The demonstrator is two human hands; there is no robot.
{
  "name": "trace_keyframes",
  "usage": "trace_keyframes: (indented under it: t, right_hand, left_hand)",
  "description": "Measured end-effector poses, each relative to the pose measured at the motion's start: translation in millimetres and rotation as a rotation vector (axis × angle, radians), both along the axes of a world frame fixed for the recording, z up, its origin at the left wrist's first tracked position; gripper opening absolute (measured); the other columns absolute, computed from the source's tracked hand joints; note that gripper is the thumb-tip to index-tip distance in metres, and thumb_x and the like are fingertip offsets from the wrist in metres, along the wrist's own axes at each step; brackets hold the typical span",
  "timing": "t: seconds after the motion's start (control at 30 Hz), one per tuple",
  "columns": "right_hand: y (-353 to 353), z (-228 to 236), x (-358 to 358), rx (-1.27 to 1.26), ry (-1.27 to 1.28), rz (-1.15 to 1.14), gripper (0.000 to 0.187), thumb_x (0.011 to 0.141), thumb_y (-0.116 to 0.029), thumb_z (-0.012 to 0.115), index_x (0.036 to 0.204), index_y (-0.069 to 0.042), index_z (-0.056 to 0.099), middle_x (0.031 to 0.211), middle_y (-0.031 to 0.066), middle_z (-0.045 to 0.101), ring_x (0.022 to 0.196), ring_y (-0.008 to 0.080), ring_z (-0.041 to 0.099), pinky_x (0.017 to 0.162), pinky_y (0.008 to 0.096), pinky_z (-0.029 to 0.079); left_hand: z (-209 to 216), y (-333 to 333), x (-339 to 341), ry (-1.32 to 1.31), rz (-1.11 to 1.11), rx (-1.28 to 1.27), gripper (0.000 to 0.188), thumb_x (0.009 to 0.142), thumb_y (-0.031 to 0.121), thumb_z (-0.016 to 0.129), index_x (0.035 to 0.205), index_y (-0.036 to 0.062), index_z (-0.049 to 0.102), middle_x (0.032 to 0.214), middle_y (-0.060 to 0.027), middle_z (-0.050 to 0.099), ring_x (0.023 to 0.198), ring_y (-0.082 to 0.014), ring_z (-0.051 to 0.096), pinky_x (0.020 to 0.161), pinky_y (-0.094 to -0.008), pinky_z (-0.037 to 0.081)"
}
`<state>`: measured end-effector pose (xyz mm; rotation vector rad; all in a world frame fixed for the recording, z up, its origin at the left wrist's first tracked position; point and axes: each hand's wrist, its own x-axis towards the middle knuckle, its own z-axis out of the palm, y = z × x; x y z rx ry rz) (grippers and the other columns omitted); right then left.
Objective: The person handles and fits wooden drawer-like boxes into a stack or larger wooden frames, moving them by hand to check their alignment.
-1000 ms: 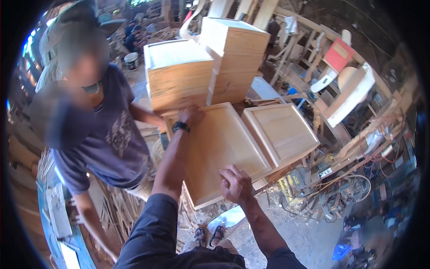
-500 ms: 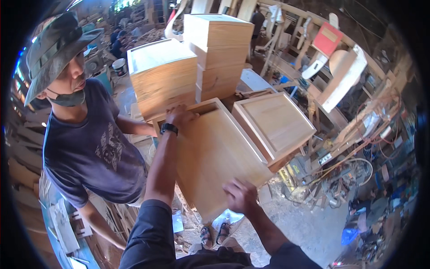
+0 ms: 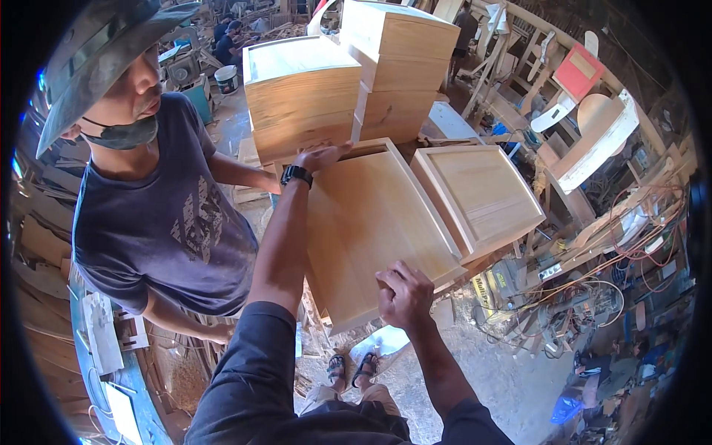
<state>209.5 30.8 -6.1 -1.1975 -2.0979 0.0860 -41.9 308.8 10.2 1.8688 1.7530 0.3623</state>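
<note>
A pale wooden panel (image 3: 371, 230) lies in front of me within a light wooden frame (image 3: 426, 189), its rim raised along the far and right sides. My left hand (image 3: 324, 156) rests at the frame's far left corner, fingers stretched out. Over the panel's near right part is my right hand (image 3: 406, 295), its fingers curled into a loose fist. Nothing shows in it, and I cannot tell whether it touches the wood. Just right of the frame sits a second framed wooden box (image 3: 482, 196).
Stacked wooden boxes (image 3: 304, 100) and a taller stack (image 3: 400, 74) stand beyond the panel. A co-worker in a hat and dark shirt (image 3: 167, 200) stands close on my left. Cables and tools (image 3: 571, 308) lie at right; a white bucket (image 3: 226, 78) is farther back.
The view has shifted, moving the scene rightward. The panel's near edge has moved away from me. My left fingers have straightened, and my right hand has come up a little.
</note>
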Motion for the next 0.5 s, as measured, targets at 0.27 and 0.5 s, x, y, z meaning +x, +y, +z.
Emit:
trace_keyframes:
  t: [0.27, 0.5]
  right_hand:
    - [8, 5, -2, 0.001, -0.005, -0.008, 0.019, 0.070, -0.008, 0.063, 0.087, -0.012, 0.072, 0.091, 0.0062, 0.065, 0.069, 0.0304, 0.063, 0.064, 0.0427, 0.050]
    - [21, 8, -11, -0.044, -0.020, -0.021, 0.018, 0.072, -0.006, 0.062, 0.086, -0.009, 0.073, 0.090, 0.0103, 0.066, 0.072, 0.0335, 0.065, 0.066, 0.0444, 0.051]
  left_hand:
    - [-12, 14, -17, 0.196, -0.093, 0.107, 0.090, 0.081, 0.068, 0.064, 0.147, 0.0082, 0.051, 0.153, -0.0143, 0.051, 0.146, -0.0318, 0.042, 0.118, -0.0612, 0.024]
    - [1, -28, -41, 0.242, 0.044, 0.132, 0.083, 0.079, 0.074, 0.063, 0.128, 0.0056, 0.064, 0.133, -0.0177, 0.066, 0.128, -0.0318, 0.059, 0.108, -0.0474, 0.041]
